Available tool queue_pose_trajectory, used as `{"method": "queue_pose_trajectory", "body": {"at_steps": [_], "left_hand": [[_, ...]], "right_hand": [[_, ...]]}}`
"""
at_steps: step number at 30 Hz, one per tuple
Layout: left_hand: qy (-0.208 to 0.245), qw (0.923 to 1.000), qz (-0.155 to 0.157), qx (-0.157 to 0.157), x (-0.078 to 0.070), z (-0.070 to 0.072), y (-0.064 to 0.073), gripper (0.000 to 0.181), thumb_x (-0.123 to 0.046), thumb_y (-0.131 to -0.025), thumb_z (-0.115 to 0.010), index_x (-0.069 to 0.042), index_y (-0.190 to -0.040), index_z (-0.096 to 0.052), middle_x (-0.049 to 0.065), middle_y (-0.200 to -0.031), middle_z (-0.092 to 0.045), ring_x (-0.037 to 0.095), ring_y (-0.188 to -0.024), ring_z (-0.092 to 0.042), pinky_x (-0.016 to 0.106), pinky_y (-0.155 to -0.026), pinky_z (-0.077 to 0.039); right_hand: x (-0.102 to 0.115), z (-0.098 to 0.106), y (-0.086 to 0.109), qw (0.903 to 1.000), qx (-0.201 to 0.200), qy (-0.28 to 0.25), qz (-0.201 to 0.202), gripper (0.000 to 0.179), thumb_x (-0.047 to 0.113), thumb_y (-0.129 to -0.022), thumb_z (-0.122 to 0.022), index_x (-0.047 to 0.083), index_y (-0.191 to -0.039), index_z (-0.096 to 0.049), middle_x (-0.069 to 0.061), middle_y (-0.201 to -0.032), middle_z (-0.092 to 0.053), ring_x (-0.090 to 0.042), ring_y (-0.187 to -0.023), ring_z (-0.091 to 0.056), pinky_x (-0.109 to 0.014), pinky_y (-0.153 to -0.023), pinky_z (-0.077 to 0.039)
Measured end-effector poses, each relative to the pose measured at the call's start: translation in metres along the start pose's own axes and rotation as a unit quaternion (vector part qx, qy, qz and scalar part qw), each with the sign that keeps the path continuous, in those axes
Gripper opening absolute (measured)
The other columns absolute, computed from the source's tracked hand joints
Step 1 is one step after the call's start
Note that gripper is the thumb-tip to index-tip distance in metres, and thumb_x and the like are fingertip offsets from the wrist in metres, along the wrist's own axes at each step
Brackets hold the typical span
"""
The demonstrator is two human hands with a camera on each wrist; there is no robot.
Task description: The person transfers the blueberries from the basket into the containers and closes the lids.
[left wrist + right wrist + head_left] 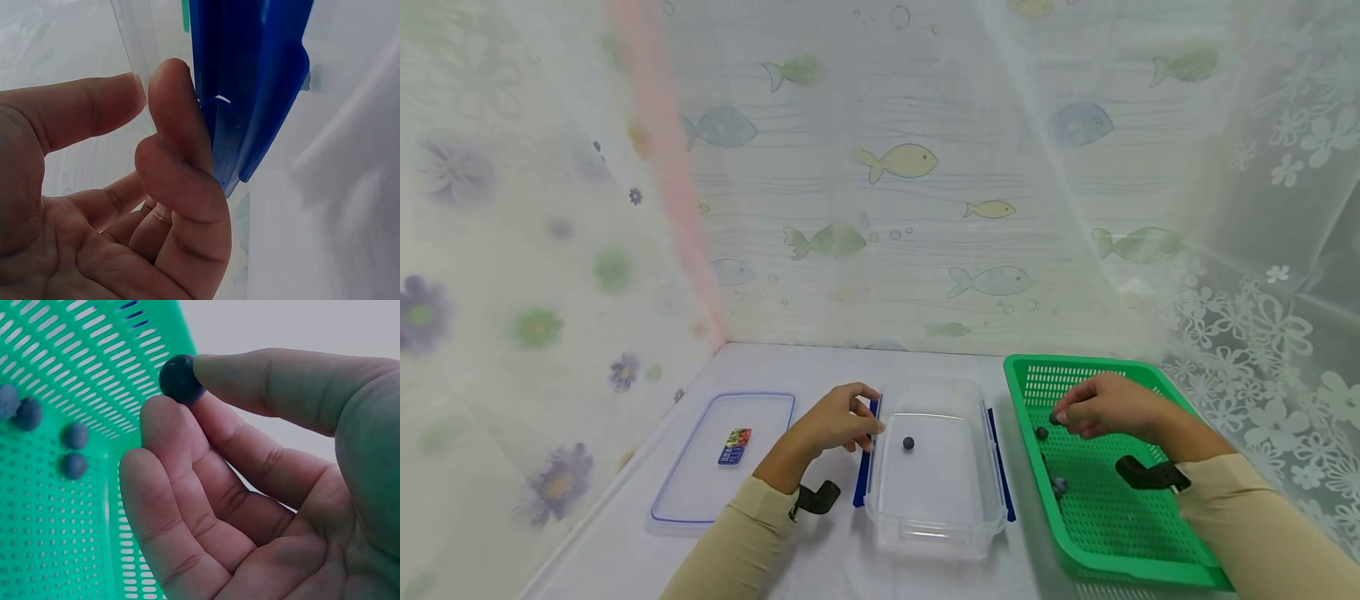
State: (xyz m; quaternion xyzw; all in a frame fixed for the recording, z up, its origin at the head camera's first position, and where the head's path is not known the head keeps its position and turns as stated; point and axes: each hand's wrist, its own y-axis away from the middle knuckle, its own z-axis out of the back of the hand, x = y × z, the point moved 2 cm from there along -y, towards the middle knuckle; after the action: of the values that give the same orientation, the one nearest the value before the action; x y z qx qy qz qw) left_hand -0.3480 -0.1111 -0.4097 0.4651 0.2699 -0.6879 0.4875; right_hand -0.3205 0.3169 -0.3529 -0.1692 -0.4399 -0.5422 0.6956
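Observation:
In the head view my right hand (1108, 407) is over the green basket (1120, 568), pinching a blueberry (181, 379) between thumb and fingertips. Several other blueberries (75, 466) lie in the basket, toward one side. My left hand (841, 418) is at the left wall of a clear plastic container (936, 528), thumb on the inner side and fingers outside, gripping the wall beside a blue latch flap (250, 75). One blueberry (908, 443) sits on the container's floor. Both blue side flaps of the container hang down.
A clear lid (688, 492) with a blue rim lies on the white table to the left, bearing a colourful label (734, 447). The basket stands close to the container's right side. Patterned translucent curtains (895, 250) enclose the table at the back and sides.

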Motion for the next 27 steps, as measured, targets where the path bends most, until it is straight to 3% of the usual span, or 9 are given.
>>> {"method": "queue_pose_trajectory", "body": {"at_steps": [7, 17, 20, 27], "left_hand": [[-0.003, 1.0, 0.004, -0.003, 0.001, 0.001, 0.0, 0.058, -0.015, -0.092, -0.076, -0.002, -0.143, -0.052, 0.012, -0.099, -0.066, 0.021, -0.068, -0.073, 0.033, -0.059, -0.057], [-0.001, 1.0, 0.005, -0.004, -0.001, 0.001, 0.0, 0.056, -0.016, -0.092, -0.077, -0.006, -0.141, -0.053, 0.012, -0.101, -0.066, 0.021, -0.068, -0.074, 0.033, -0.06, -0.057], [0.001, 1.0, 0.008, -0.004, 0.0, 0.0, -0.001, 0.056, -0.017, -0.092, -0.077, -0.007, -0.141, -0.053, 0.012, -0.101, -0.066, 0.021, -0.069, -0.074, 0.034, -0.06, -0.057], [0.003, 0.9999, 0.011, -0.001, 0.003, -0.001, -0.003, 0.055, -0.017, -0.092, -0.078, -0.007, -0.139, -0.053, 0.013, -0.101, -0.066, 0.021, -0.068, -0.074, 0.034, -0.06, -0.057]], "right_hand": [[0.016, 0.0, -0.006, 0.9996, 0.012, -0.02, 0.017, 0.038, 0.021, -0.099, -0.069, -0.006, -0.126, -0.067, -0.008, -0.106, -0.073, -0.022, -0.097, -0.068, -0.041, -0.089, -0.06], [0.04, -0.006, -0.016, 0.9986, 0.026, -0.013, 0.045, 0.038, 0.025, -0.1, -0.07, -0.003, -0.125, -0.068, -0.015, -0.112, -0.071, -0.027, -0.099, -0.068, -0.045, -0.094, -0.058], [0.043, -0.01, -0.02, 0.9982, 0.03, -0.02, 0.049, 0.038, 0.025, -0.1, -0.07, -0.004, -0.125, -0.068, -0.019, -0.112, -0.07, -0.028, -0.099, -0.067, -0.045, -0.093, -0.058], [0.04, -0.019, -0.027, 0.9961, 0.036, -0.057, 0.056, 0.039, 0.022, -0.099, -0.07, -0.005, -0.127, -0.066, -0.01, -0.111, -0.069, -0.02, -0.096, -0.066, -0.04, -0.089, -0.059]]}}
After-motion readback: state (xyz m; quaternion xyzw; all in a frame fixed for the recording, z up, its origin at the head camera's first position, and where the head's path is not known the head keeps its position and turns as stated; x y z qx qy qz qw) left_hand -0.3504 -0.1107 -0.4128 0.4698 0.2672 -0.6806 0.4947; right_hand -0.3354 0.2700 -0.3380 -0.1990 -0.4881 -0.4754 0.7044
